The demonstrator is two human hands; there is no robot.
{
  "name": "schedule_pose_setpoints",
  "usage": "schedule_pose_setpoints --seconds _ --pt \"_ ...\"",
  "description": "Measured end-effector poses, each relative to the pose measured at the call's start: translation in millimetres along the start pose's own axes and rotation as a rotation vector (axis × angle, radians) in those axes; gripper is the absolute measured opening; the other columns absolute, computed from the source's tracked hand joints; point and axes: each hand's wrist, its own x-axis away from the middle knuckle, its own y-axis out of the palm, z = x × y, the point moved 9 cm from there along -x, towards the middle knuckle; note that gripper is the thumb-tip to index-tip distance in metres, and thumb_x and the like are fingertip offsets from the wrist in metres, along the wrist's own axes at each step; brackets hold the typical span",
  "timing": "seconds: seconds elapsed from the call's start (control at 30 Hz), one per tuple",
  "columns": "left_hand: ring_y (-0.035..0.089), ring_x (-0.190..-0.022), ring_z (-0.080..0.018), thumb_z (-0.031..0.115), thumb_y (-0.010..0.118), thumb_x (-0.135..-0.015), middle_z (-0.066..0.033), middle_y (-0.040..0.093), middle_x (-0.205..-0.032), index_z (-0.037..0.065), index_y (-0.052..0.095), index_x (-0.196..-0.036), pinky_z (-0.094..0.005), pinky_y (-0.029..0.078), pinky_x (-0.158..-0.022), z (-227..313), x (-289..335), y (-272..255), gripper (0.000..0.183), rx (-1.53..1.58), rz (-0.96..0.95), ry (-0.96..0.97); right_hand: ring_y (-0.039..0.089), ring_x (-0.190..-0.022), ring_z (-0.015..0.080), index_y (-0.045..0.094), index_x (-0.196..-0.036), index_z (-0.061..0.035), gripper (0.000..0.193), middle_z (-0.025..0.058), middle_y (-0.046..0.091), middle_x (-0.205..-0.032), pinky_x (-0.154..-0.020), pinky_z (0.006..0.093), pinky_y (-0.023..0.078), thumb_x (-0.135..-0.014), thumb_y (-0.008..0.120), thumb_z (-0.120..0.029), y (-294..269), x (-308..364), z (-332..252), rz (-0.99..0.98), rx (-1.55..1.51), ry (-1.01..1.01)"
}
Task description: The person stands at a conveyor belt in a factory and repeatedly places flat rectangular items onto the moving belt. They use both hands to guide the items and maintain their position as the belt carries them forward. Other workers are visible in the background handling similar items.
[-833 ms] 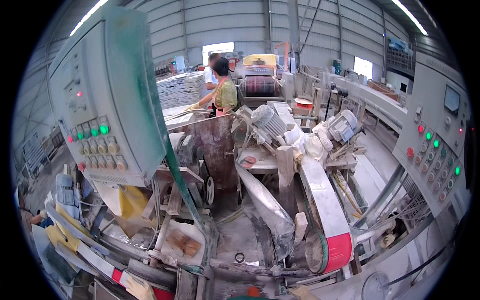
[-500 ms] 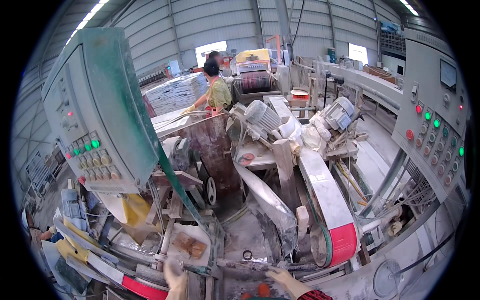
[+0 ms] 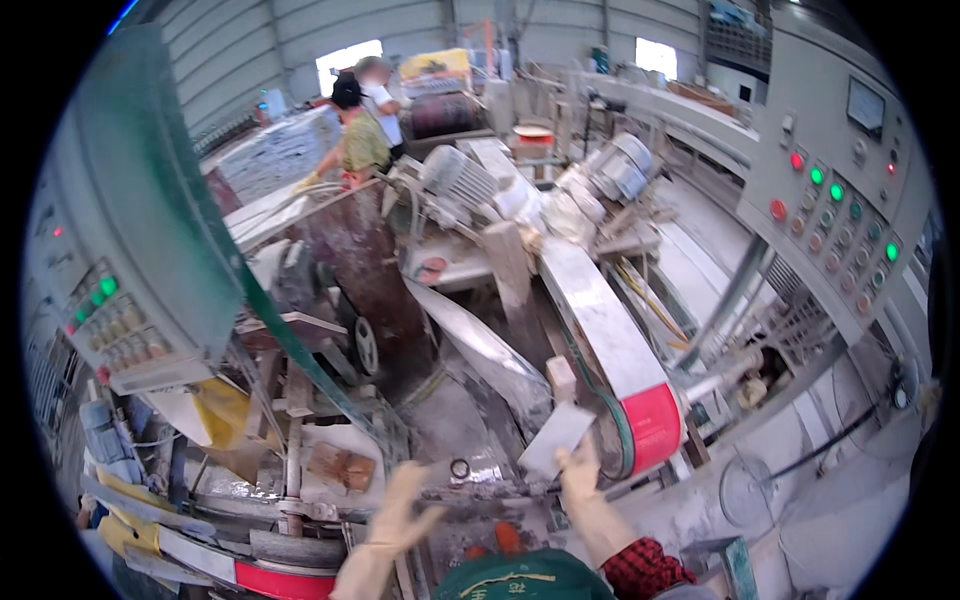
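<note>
My right hand, in a cream glove with a red-and-black checked sleeve behind it, grips the lower right edge of a thin white rectangular tile. The tile is tilted, just left of the red section at the near end of a white conveyor belt. Lower left of the tile, my gloved left hand is in mid-air with nothing in it, its fingers and thumb apart.
Control cabinets with lit buttons stand left and right. A second belt runs at lower left. Motors sit beyond the main belt. Two people are at the far left. A brown piece lies near my left hand.
The view has shifted, so the machinery appears farther left. My right hand has come up and now shows the white tile, unseen before. My left hand has spread forward and right.
</note>
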Motion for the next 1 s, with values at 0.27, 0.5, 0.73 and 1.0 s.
schedule_pose_setpoints --seconds 0.27,0.5,0.73,1.0 --pt "0.045 -0.117 -0.0447 0.04 0.066 -0.08 -0.0294 0.046 -0.131 -0.002 0.038 -0.138 -0.0489 0.035 -0.103 -189 266 -159 0.077 -0.769 0.177 -1.232 0.06 -0.1 0.0219 0.023 -0.148 -0.0136 0.085 0.0129 0.054 -0.125 -0.076 0.0316 0.051 -0.073 0.051 0.017 -193 -123 10 0.483 0.195 -0.2" --pt "0.051 -0.112 -0.0399 0.059 0.05 -0.086 -0.0253 0.051 -0.125 0.004 0.051 -0.125 -0.0489 0.041 -0.095 -190 313 -150 0.067 -0.994 0.237 -1.153 0.062 -0.077 0.0201 0.031 -0.144 -0.0115 0.08 0.0162 0.061 -0.109 -0.055 0.0332 0.048 -0.073 0.06 0.007 -236 -149 34 0.733 0.467 -0.099" --pt "0.051 -0.113 -0.0391 0.059 0.051 -0.085 -0.0243 0.051 -0.125 0.002 0.047 -0.131 -0.0494 0.041 -0.095 -160 295 -144 0.073 -1.005 0.176 -1.22 0.06 -0.051 0.0249 0.005 -0.15 -0.0118 0.089 0.0182 0.066 -0.078 -0.044 0.0375 0.048 -0.081 0.061 -0.014 -181 -124 3 0.533 0.602 0.363" --pt "0.052 -0.109 -0.0383 0.06 0.052 -0.083 -0.0237 0.052 -0.122 0.0 0.046 -0.131 -0.0497 0.043 -0.093 -155 289 -145 0.076 -1.123 0.237 -1.205 0.057 -0.04 0.0241 -0.01 -0.149 -0.011 0.095 0.0183 0.063 -0.063 -0.036 0.037 0.047 -0.085 0.06 -0.019 -191 -127 13 0.551 0.56 0.397"
